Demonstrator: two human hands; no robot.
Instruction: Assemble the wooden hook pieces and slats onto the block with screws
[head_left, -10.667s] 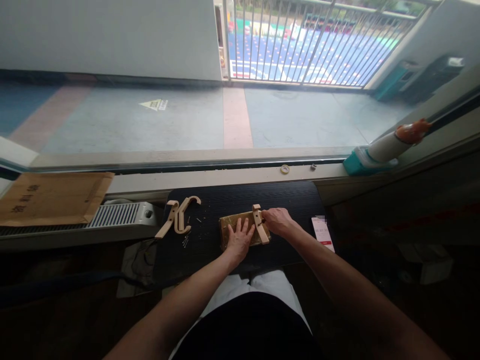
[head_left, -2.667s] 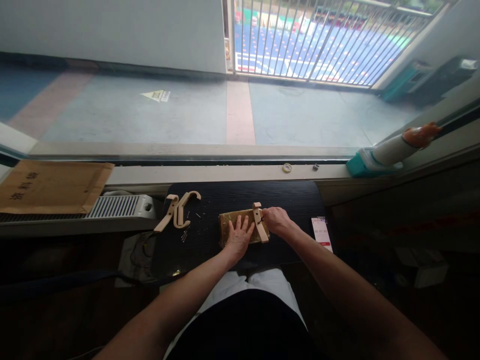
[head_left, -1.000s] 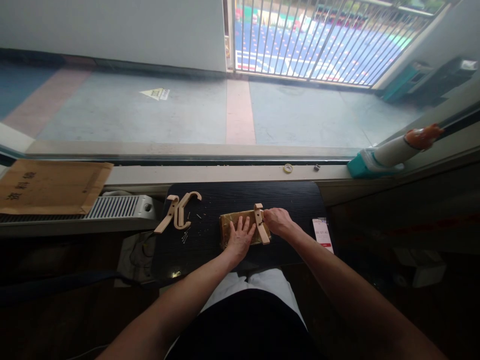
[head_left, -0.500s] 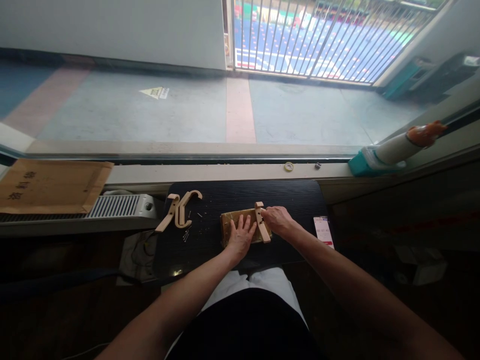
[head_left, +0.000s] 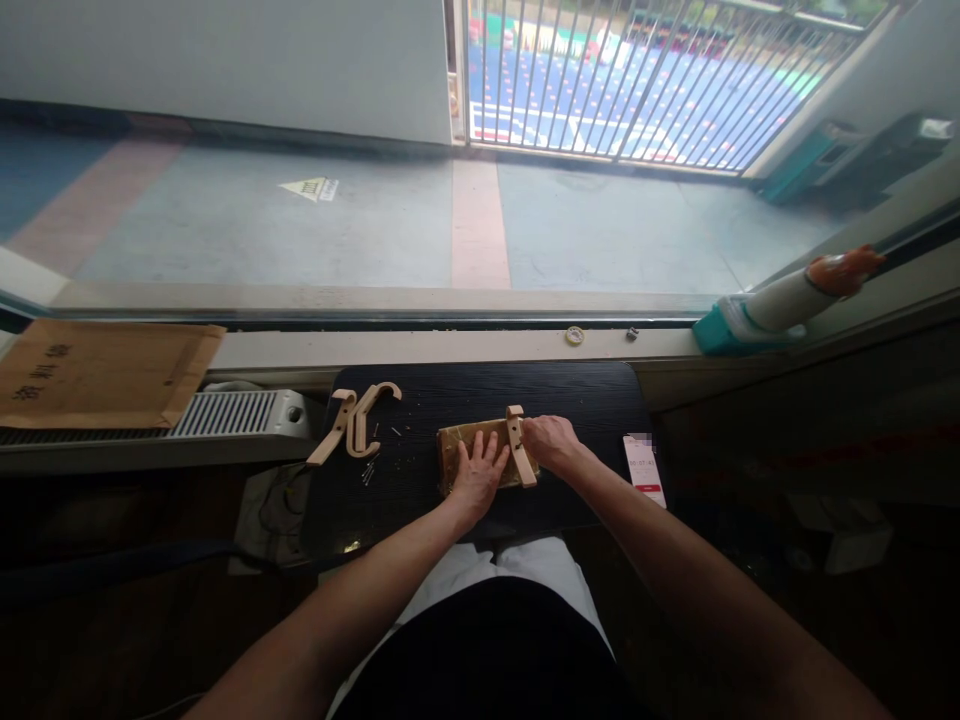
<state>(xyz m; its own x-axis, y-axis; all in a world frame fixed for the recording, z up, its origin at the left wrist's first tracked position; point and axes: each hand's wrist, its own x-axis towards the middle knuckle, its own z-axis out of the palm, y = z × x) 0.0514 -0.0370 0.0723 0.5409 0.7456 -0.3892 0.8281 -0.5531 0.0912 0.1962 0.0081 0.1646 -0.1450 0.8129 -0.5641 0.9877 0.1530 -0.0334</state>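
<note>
My left hand (head_left: 477,478) lies with fingers spread on a flat block wrapped in shiny brown tape (head_left: 449,448), pressing it to the black table (head_left: 480,385). Across the block's right end rests a pale wooden hook (head_left: 523,463) with dark holes in it. My right hand (head_left: 551,442) is closed beside the hook's upper right side; whatever its fingers grip is hidden. Left of the block lie more wooden hooks (head_left: 359,425) and a separate wooden hook (head_left: 334,424). Several small screws (head_left: 368,472) are scattered near them.
A phone (head_left: 643,468) lies at the table's right edge. On the sill stand a roll of tape (head_left: 574,336), a small dark object (head_left: 632,334) and a teal container (head_left: 720,330). A brown paper envelope (head_left: 112,370) covers part of the radiator (head_left: 240,415) at left.
The view has shifted slightly. My left hand stays flat on the block, and my right hand stays closed by the hook. No thing has clearly moved on the table.
</note>
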